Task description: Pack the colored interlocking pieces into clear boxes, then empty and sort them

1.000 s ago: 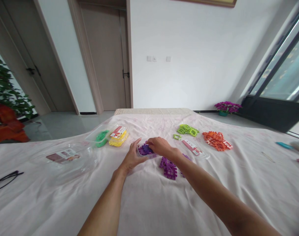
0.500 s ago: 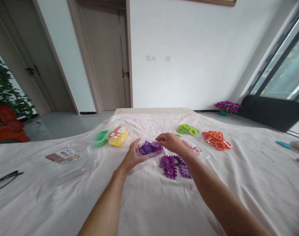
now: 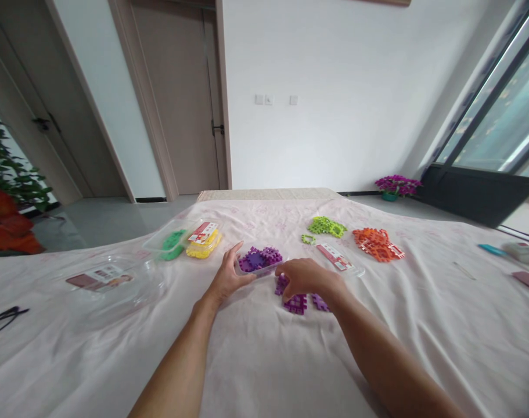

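My left hand grips the left end of a clear plastic box, thumb in front and fingers behind. Several purple lattice-shaped building pieces lie inside the box. Just right of it, my right hand is lowered over more purple pieces on the cloth. Its fingers are bent and closed on a purple piece at the pile's left side, partly hidden by the hand. Behind my right wrist lies a clear lid with a red and white label.
Lime-green pieces and orange pieces lie farther back on the right. Boxes with green pieces and yellow pieces stand back left. Clear plastic containers and glasses are at the left, on the pale cloth.
My right hand has moved from above the box down to the loose purple pieces in front of it. My left hand stays on the box. The view has shifted slightly.
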`<state>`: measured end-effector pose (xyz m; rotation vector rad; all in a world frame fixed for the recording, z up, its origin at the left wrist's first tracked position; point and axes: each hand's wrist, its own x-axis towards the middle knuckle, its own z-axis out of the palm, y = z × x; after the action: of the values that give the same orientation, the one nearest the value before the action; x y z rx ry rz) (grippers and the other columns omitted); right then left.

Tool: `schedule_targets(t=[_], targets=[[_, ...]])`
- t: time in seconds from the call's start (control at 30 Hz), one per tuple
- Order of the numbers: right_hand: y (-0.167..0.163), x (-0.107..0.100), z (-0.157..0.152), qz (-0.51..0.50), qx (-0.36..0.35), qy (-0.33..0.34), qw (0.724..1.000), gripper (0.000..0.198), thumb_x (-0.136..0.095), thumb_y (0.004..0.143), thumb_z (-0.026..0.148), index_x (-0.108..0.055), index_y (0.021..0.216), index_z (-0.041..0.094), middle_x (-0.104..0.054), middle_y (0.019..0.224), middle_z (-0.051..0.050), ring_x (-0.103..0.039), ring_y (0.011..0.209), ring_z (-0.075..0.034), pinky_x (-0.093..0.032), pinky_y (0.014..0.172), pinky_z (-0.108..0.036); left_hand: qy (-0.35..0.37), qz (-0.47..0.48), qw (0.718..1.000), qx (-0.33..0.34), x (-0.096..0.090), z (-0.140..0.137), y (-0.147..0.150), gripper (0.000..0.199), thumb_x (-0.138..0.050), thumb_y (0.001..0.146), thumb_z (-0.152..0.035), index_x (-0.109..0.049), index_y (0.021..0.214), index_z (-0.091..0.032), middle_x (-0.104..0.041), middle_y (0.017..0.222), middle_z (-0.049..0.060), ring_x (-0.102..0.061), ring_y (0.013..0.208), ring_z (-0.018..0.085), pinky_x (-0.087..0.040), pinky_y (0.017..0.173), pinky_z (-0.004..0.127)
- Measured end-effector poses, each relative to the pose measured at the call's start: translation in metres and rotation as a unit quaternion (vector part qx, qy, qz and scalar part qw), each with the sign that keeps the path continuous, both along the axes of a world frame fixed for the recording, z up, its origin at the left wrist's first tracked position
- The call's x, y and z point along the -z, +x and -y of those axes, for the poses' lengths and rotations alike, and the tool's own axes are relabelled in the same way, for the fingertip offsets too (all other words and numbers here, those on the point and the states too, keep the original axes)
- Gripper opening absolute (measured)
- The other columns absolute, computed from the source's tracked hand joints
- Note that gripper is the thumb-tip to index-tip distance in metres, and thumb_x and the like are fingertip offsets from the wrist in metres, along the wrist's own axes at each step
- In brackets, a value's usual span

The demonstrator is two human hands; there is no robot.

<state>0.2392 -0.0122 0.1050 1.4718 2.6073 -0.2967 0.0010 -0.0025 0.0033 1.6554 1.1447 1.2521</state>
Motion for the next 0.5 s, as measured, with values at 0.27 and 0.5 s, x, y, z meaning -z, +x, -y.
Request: schedule_targets(t=[0.27,0.5], targets=[[-0.008,0.007,0.01,0.007,-0.046,0.023,0.999,0.035,-0.07,0.066,0.023,-0.071,0.101,0.024,-0.073,0.102,-0.009,-0.066,0.093,-0.027,-0.041,0.066,-0.028,0.009,0.001,1.0,0.004,0.005,-0.003,-0.001,0.099,-0.082,0.068,-0.036,-0.027,0.15,-0.025,-0.026,0.154,0.014,-0.038,0.139,0.034,-0.031,0.115,0.047],[0.01,-0.02,0.009,-0.108,-0.039,-0.047,0.992,0.04,-0.073,0.066,0.025,-0.07,0.106,0.028,-0.072,0.088,-0.001,-0.064,0.077,-0.018,-0.04,0.063,-0.024,0.008,0.004,1.0,0.005,0.007,-0.002,-0.002,0.1,-0.082,0.068,-0.036,-0.026,0.151,-0.029,-0.028,0.154,0.013,-0.037,0.139,0.034,-0.034,0.114,0.048]])
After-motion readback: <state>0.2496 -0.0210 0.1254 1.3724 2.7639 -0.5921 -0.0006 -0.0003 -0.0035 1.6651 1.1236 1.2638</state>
